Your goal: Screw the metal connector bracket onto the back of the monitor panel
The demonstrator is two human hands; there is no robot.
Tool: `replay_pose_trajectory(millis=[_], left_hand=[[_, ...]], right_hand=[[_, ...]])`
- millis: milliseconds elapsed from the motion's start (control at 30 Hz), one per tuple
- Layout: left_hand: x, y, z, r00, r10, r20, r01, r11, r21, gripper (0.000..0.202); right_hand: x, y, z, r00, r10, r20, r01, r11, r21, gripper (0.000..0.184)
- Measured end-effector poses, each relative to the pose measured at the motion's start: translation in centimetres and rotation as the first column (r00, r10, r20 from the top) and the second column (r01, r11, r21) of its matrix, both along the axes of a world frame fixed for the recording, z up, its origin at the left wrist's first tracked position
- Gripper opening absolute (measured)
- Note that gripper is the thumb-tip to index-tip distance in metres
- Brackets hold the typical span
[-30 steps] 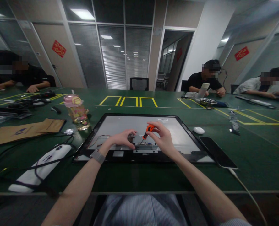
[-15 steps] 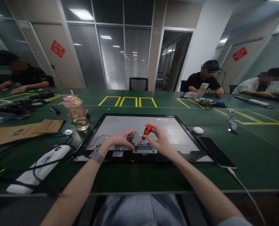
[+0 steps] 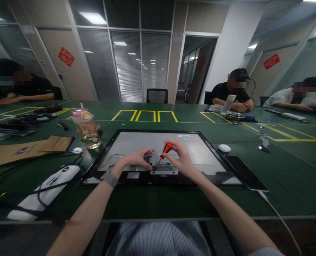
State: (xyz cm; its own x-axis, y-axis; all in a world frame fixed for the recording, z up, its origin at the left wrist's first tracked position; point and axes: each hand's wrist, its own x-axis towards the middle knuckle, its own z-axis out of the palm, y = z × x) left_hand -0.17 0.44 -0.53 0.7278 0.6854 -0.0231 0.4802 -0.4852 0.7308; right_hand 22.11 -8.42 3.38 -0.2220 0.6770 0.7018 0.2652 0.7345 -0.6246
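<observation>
The right hand [image 3: 183,158] grasps an orange screwdriver [image 3: 167,149] above the panel [image 3: 206,156] on the tabletop [image 3: 152,202]. Its long axis slants downward from far right to near left, tip at the left part of the metal bracket [image 3: 164,172]. The left hand [image 3: 138,159] curves just left of that tip; whether it grips anything, I cannot tell.

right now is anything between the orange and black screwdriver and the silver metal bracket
Nothing visible is: the screwdriver in the right hand slants down toward the bracket, and the left hand is beside the shaft, not across it.
</observation>
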Motion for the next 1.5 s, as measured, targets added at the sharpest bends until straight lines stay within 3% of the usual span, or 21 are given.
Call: replay_pose_trajectory(millis=[100,233,333,600,700,867,1067,1300,1500], left_hand=[[0.0,0.1,-0.1,1.000,0.000,-0.004,0.000,1.000,0.003,0.068],[0.0,0.0,0.0,1.000,0.007,-0.022,-0.006,1.000,0.019,0.067],[0.0,-0.1,0.2,0.999,0.011,-0.030,-0.010,1.000,0.015,0.068],[0.1,-0.3,0.3,0.999,0.019,-0.025,-0.019,1.000,-0.006,0.068],[0.0,-0.3,0.4,0.999,0.023,-0.024,-0.023,1.000,-0.011,0.069],[0.1,-0.4,0.6,0.997,0.040,-0.059,-0.041,0.999,-0.009,0.071],[0.1,-0.4,0.4,0.999,0.044,-0.031,-0.044,0.999,-0.008,0.073],[0.1,-0.3,0.5,0.999,0.026,-0.025,-0.026,1.000,-0.002,0.068],[0.2,-0.6,0.9,0.997,0.035,-0.068,-0.035,0.999,-0.007,0.070]], right_hand=[[0.0,0.2,-0.3,0.998,-0.051,-0.026,0.052,0.999,0.015,0.033],[-0.2,0.2,-0.6,0.998,0.017,-0.059,-0.017,1.000,0.004,0.046],[-0.1,-0.1,-0.2,0.999,0.038,-0.016,-0.039,0.999,-0.024,0.041],[0.4,0.6,0.1,0.996,-0.085,-0.004,0.085,0.996,-0.003,0.036],[0.6,0.8,0.0,0.998,0.007,-0.055,-0.010,0.999,-0.049,0.042],[1.2,0.8,0.6,0.985,0.161,-0.068,-0.170,0.970,-0.175,0.036],[1.6,1.2,0.6,0.995,0.026,-0.094,-0.040,0.987,-0.155,0.026],[1.4,0.7,0.9,0.983,0.167,-0.072,-0.175,0.976,-0.132,0.034],[1.2,0.9,0.5,0.992,0.038,-0.119,-0.051,0.993,-0.105,0.023]])
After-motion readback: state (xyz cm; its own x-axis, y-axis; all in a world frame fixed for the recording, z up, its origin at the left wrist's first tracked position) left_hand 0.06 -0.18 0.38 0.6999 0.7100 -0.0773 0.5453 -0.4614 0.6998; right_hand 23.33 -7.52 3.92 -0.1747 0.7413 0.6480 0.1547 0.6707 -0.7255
